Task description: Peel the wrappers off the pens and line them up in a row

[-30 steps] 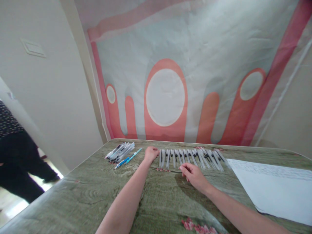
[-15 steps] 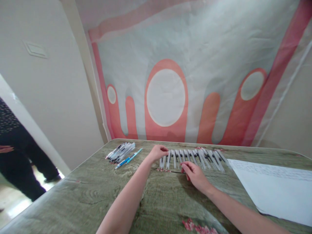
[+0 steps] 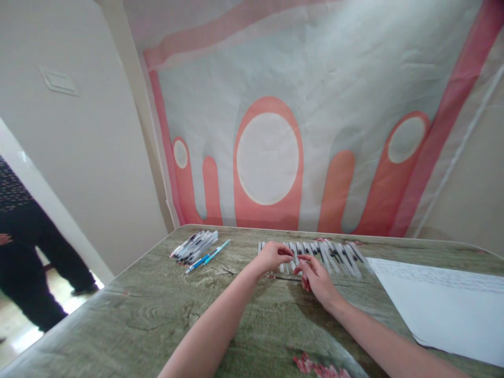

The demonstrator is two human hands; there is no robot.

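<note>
A row of several clear pens (image 3: 334, 255) with black caps lies side by side at the far side of the green wood-patterned table (image 3: 165, 304). My left hand (image 3: 272, 255) rests on the left end of that row, fingers curled down over the pens. My right hand (image 3: 314, 275) sits just beside it at the near ends of the pens, fingers bent and pinching at a pen; the two hands almost touch. A loose pile of clear pens (image 3: 195, 245) lies further left, with a blue pen (image 3: 197, 262) and a teal pen (image 3: 216, 251) next to it.
A white sheet of paper (image 3: 444, 310) covers the table's right part. A grey and red patterned cloth (image 3: 268, 157) hangs on the wall behind. A person in dark clothes (image 3: 19, 252) stands at the left, beyond the table's edge.
My left hand has slid right along the row of pens, from its left end to beside my right hand. My right hand has edged slightly forward. The person at left shifted.
</note>
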